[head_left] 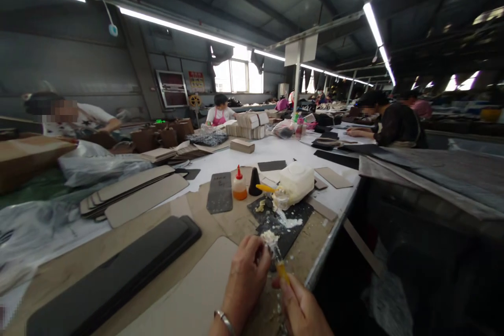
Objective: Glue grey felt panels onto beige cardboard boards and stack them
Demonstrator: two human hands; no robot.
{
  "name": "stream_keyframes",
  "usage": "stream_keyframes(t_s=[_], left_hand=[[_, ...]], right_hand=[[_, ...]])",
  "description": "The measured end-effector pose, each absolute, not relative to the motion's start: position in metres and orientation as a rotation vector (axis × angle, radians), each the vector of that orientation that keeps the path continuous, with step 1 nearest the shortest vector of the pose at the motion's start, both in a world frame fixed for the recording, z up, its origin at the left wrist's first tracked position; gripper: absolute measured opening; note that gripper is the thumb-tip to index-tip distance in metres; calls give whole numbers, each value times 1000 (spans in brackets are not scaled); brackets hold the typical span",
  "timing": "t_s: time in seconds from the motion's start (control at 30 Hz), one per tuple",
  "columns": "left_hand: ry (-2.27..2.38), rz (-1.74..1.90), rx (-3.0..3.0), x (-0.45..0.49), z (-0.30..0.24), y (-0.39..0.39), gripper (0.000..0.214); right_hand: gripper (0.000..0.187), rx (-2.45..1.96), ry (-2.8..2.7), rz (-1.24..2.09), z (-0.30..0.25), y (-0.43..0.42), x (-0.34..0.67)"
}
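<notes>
My right hand point(300, 302) is closed around the yellow handle of a glue brush point(282, 272); its head is caked in whitish glue that hides the bristles. Beside that head, my left hand point(249, 265) has its fingers drawn together in a pinch, and what they grip is hidden. A clump of pale glue point(270, 237) sits at the left fingertips. Beyond both hands, a white plastic jug point(297, 182) lies on its side on a glue-smeared black sheet point(289, 228). A second yellow handle point(265, 188) sticks out by the jug's crusted mouth.
A red-capped bottle point(240, 186) of orange liquid and a black cone point(254, 182) stand behind. Long black panels point(118, 273) and stacked beige panels point(147, 199) lie left. The table edge point(333, 236) drops off at right. Several people work farther off.
</notes>
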State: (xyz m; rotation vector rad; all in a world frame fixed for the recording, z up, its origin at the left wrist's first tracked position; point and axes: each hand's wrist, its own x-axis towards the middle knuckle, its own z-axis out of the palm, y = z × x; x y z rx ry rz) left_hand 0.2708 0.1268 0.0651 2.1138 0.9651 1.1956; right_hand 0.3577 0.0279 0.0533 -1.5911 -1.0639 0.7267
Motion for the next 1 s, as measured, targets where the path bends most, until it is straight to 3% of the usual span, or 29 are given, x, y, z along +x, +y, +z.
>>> stream_keyframes(t_s=[0.47, 1.0], left_hand=[[1008, 1137, 2181, 255, 79, 126, 14], [979, 1009, 2218, 259, 55, 135, 12]], right_hand=[[46, -1562, -1357, 822, 64, 31, 362], [56, -1697, -1105, 796, 47, 26, 345]])
